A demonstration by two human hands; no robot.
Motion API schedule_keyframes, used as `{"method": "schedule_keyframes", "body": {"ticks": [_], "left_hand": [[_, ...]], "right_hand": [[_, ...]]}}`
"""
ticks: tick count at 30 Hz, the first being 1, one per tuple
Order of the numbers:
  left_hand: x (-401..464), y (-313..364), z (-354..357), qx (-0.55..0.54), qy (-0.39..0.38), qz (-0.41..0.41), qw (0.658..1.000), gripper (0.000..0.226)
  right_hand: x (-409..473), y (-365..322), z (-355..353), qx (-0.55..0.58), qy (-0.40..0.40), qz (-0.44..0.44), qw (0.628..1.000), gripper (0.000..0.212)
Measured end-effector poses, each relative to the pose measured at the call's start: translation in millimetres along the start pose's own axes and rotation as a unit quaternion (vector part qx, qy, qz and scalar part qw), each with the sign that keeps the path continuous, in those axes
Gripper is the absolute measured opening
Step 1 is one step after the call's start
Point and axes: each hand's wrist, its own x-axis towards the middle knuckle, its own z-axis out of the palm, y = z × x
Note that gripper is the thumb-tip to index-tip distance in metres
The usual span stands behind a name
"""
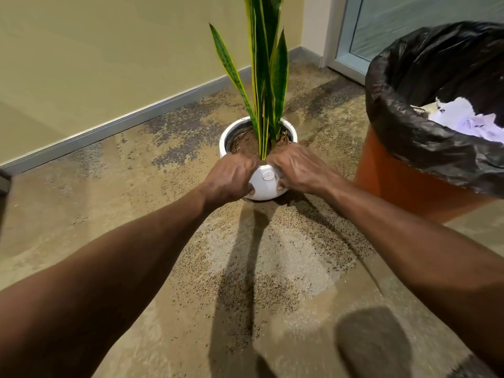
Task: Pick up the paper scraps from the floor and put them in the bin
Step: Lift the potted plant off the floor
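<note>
An orange bin (392,181) lined with a black bag (409,77) stands at the right, and white paper scraps (461,118) lie inside it. No scraps show on the carpet. My left hand (230,178) and my right hand (298,169) both grip the near rim of a white plant pot (266,184), fingers curled over its edge and thumbs against its side. The pot holds soil and a tall snake plant (266,72).
Mottled brown carpet (272,268) covers the floor. A yellow wall with a grey skirting board (122,124) runs behind the pot. A glass door (381,28) is at the back right, close behind the bin.
</note>
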Motion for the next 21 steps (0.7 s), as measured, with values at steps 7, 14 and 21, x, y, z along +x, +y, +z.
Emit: {"method": "schedule_keyframes", "body": {"ticks": [7,14,21], "left_hand": [[-43.3,3.1,-40.3,-0.062,-0.011,-0.014,0.998,0.025],[-98.7,29.2,-200.3,-0.07,-0.059,-0.034,0.995,0.029],[-128.7,43.8,-442.1,-0.056,-0.079,-0.003,0.995,0.029]], "right_hand": [[-17.4,-41.8,-36.2,0.045,-0.049,0.029,0.997,0.02],[-39.1,-94.2,-197.0,0.035,-0.1,0.011,0.994,0.02],[-43.2,-139.1,-425.8,0.082,-0.089,0.016,0.993,0.014]]}}
